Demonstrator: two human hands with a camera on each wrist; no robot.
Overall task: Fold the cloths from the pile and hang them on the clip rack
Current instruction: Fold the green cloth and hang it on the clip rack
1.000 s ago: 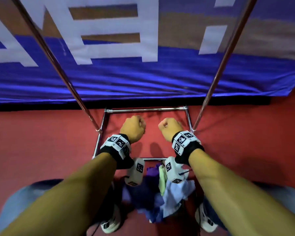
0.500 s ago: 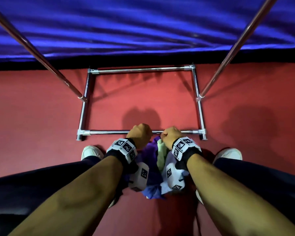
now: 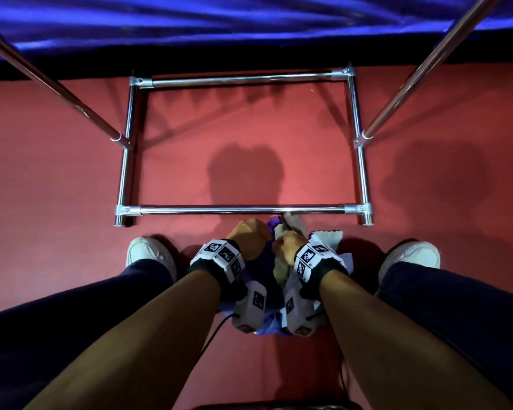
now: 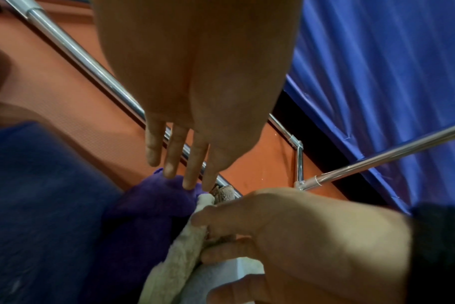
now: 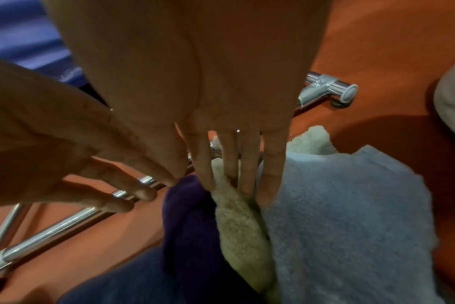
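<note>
The cloth pile lies on the red floor between my feet, just in front of the rack's near base bar [image 3: 240, 209]. It holds a purple cloth [image 4: 153, 201], a cream cloth [image 5: 237, 222] and a light blue cloth [image 5: 346, 216]. My left hand [image 4: 182, 176] reaches down with straight fingers, the tips touching the purple cloth's top edge. My right hand [image 5: 234, 185] also has straight fingers, their tips pressed into the cream cloth beside the light blue one. In the head view both hands [image 3: 248, 235] [image 3: 288, 241] sit close together over the pile. The rack's clips are out of view.
The chrome rack base forms a rectangle on the floor, with two slanting uprights [image 3: 57, 87] [image 3: 421, 81] rising left and right. A blue banner [image 3: 249, 19] hangs behind it. My white shoes [image 3: 148, 253] [image 3: 409, 255] flank the pile. Cables trail from the wrist cameras.
The view has tilted down and come closer to the floor. Both hands dropped from above the rack base onto the pile, and their fists have opened into straight fingers.
</note>
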